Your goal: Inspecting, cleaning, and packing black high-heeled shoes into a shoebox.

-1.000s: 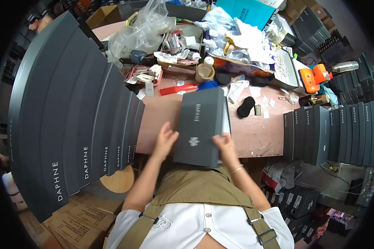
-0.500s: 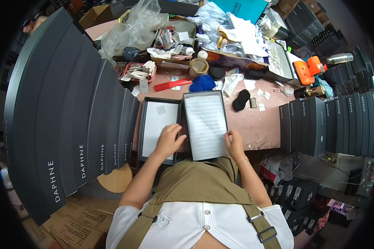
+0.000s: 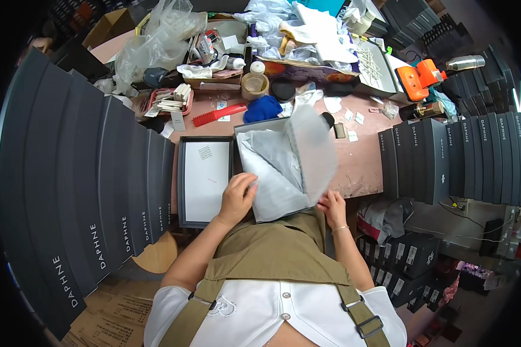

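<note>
A shoe box base (image 3: 241,128) lies in front of me, lined with crumpled white tissue paper (image 3: 270,191). Over its right side stands a white foam sheet (image 3: 314,159), lifted and folded up like a flap. My right hand (image 3: 333,209) pinches the lower corner of that sheet. At the left edge of the tissue rests my left hand (image 3: 237,199), its fingers loosely bent and thumb apart, touching the paper. Left of the base is the dark grey lid (image 3: 205,182), white side up. What lies under the tissue cannot be seen.
Stacked dark shoe boxes rise at the left (image 3: 58,173) and more boxes (image 3: 434,159) at the right. Across the back of the pink table (image 3: 359,170) are a red comb (image 3: 219,115), a blue cloth (image 3: 263,109), a jar (image 3: 255,85) and an orange tape dispenser (image 3: 421,80).
The foam sheet that lay flat over the box has been raised and swung rightward, showing the tissue paper. My right hand has gripped its corner; my left has moved onto the tissue's edge.
</note>
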